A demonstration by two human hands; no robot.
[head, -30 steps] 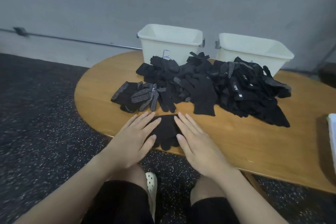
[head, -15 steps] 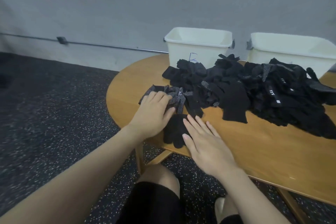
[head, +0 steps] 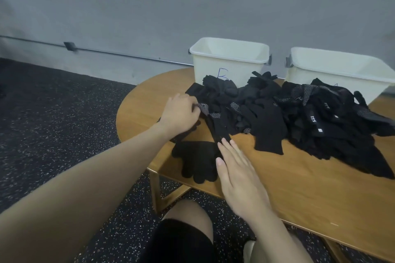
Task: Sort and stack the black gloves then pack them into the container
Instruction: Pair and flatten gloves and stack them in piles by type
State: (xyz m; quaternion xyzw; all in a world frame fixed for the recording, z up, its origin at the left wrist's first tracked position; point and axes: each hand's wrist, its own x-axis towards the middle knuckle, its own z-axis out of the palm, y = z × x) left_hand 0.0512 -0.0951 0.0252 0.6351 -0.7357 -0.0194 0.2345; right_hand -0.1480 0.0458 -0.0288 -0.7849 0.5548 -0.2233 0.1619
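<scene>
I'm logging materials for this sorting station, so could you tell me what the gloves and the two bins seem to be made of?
The gloves look like soft black knit fabric: matte and limp, some with pale grip dots. The two bins seem to be cream moulded plastic, with smooth, slightly glossy walls and rolled rims.

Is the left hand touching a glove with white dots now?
Touching. Head view: the left hand grips the dotted glove at the pile's left edge.

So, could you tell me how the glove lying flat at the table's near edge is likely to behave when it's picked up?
The flat glove looks like soft knit, so it would probably droop limply. Its fingertips overhang the table edge, so a push might slide it off. It's likely light: the right hand rests flat beside it.
</scene>
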